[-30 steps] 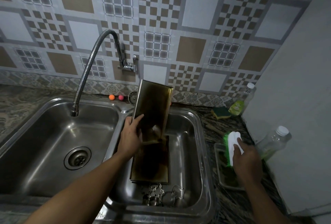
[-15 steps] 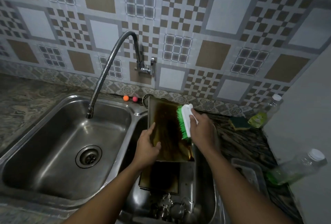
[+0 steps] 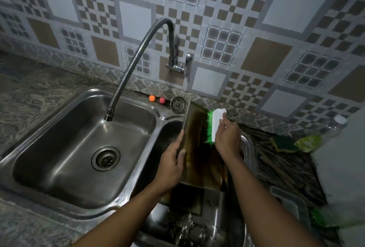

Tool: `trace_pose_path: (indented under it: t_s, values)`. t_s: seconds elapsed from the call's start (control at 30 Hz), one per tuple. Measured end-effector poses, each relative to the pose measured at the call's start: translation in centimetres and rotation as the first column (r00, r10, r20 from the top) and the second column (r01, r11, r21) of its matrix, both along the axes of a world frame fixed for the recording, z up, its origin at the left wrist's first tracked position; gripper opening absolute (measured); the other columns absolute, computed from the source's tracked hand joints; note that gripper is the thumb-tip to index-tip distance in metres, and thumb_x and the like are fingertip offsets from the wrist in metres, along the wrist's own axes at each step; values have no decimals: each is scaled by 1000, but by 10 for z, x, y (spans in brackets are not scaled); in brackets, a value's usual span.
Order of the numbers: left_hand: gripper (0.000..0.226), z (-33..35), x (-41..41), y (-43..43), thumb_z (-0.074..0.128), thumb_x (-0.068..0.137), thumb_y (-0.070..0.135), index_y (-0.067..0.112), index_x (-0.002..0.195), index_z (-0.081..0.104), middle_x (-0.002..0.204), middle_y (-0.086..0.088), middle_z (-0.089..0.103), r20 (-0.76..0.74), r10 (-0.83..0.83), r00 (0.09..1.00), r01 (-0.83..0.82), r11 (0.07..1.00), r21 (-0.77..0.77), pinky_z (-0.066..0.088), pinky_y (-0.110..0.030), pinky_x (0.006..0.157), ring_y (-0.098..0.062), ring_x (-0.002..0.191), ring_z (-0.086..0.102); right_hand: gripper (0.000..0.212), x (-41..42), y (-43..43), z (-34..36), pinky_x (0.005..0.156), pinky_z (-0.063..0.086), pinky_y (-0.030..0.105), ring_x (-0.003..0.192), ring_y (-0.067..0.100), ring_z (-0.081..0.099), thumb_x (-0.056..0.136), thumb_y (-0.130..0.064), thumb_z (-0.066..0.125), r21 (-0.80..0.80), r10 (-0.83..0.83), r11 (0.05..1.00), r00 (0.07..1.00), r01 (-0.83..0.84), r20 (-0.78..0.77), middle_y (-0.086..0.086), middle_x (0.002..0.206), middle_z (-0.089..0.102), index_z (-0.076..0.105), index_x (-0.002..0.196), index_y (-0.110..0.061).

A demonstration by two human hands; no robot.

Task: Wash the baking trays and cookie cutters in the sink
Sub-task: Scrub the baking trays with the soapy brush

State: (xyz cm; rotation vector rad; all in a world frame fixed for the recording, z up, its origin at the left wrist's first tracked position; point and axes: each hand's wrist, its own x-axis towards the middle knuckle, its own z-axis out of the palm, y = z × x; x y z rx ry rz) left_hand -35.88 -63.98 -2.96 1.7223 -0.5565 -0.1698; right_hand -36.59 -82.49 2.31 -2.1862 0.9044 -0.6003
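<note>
Looks down on a double steel sink [image 3: 136, 169] sunk into a marbled desk [image 3: 29, 96]. Shows in the left basin [image 3: 49, 148] just the drain [image 3: 105, 158], with the nozzle of a flexible tap hose [image 3: 134, 65] hanging over the back part.

Keeps in the right basin [image 3: 249, 148] a dark-stained second baking tray [image 3: 185, 201] lying flat on the bottom and, nearer the front wall, a heap of metal cookie cutters [image 3: 189, 227], too dim to tell apart.

Pinches with the left hand [image 3: 171, 165] the left rim of a baking tray [image 3: 199, 148], thumb on the stained face. Props it tilted above the right basin, lower edge over the second baking tray, upper edge up near the sink's back rim.

Clasps with the right hand [image 3: 227, 138] a white-backed brush [image 3: 218, 124], fingers curled round the back, green bristles pressed against the right side of the baking tray near the top.

Along the back ledge between the basins: a strainer plug [image 3: 178, 105] just beside the tray's upper left corner, then a pink ball [image 3: 162, 100] and an orange ball [image 3: 151, 98], close together.

Open room to the left, over the left basin. Tighter on the right: a narrow strip of desk against a white wall [image 3: 345, 163], carrying a sponge [image 3: 282, 144], a blurred bottle [image 3: 316, 138] and a clear plastic dish [image 3: 286, 205] near the front.
</note>
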Motion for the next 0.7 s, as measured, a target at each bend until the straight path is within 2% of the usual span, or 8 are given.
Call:
trace_pose_path:
  t_s: [0.1, 0.17, 0.27, 0.4, 0.5, 0.6, 0.67, 0.7]
  values:
    - [57, -1, 8, -2, 52, 100, 12, 27, 152, 32, 133, 23, 49, -30, 6, 1000, -6, 1000, -4, 37, -10, 100, 9, 124, 48, 40, 27, 17, 4, 85, 49, 33, 104, 26, 58, 103, -27, 40, 19, 40, 999, 999, -40, 24, 12, 125, 56, 46, 143, -21]
    - [56, -1, 13, -3, 52, 100, 18, 29, 152, 32, 132, 20, 52, -48, 15, 999, -15, 1000, -3, 40, -15, 101, 5, 124, 50, 41, 35, 35, 6, 78, 48, 32, 93, 18, 55, 103, -28, 39, -65, 95, 993, 995, -95, 9, 9, 115, 57, 44, 143, -24]
    - [53, 3, 15, -2, 49, 102, 19, 25, 152, 32, 132, 32, 47, -67, 51, 997, -53, 998, -31, 35, -7, 99, 15, 123, 45, 42, 26, 57, 4, 72, 36, 25, 87, 11, 48, 103, -29, 39, -118, 212, 970, 977, -215, -36, 6, 106, 55, 43, 145, -27]
    - [50, 5, 17, 7, 48, 102, 16, 14, 150, 36, 133, 29, 46, -97, 95, 991, -106, 989, -108, 33, 0, 96, 20, 123, 44, 42, -6, 66, -17, 72, 49, 34, 86, 18, 56, 102, -27, 43, -159, 315, 936, 949, -313, -12, 4, 99, 53, 44, 144, -27]
    - [50, 3, 17, 9, 50, 101, 16, 15, 150, 37, 129, 32, 46, -100, 114, 988, -125, 986, -106, 32, 2, 93, 24, 119, 43, 43, -30, 51, -32, 68, 49, 32, 85, 22, 58, 100, -21, 47, -114, 244, 963, 970, -243, 0, 6, 101, 53, 45, 144, -24]
    - [52, 4, 11, 8, 52, 100, 13, 19, 150, 36, 129, 34, 44, -113, 99, 989, -113, 986, -123, 33, 2, 94, 25, 119, 42, 44, -39, 29, -32, 75, 48, 33, 89, 27, 59, 100, -18, 47, -119, 145, 982, 989, -147, -23, 12, 103, 55, 44, 144, -20]
    - [53, 4, 6, 8, 52, 100, 11, 22, 150, 36, 132, 29, 47, -126, 71, 989, -88, 987, -132, 36, -3, 98, 21, 120, 44, 42, -31, 17, -25, 77, 47, 33, 93, 29, 60, 101, -18, 46, -115, 77, 991, 997, -75, 7, 13, 103, 58, 46, 143, -19]
    - [54, 4, 4, 8, 53, 100, 12, 24, 150, 36, 133, 24, 51, -143, 48, 989, -68, 988, -141, 39, -9, 101, 15, 122, 48, 41, -22, 14, -19, 77, 47, 33, 95, 29, 60, 102, -19, 44, -85, 52, 995, 998, -50, 18, 14, 106, 59, 46, 143, -19]
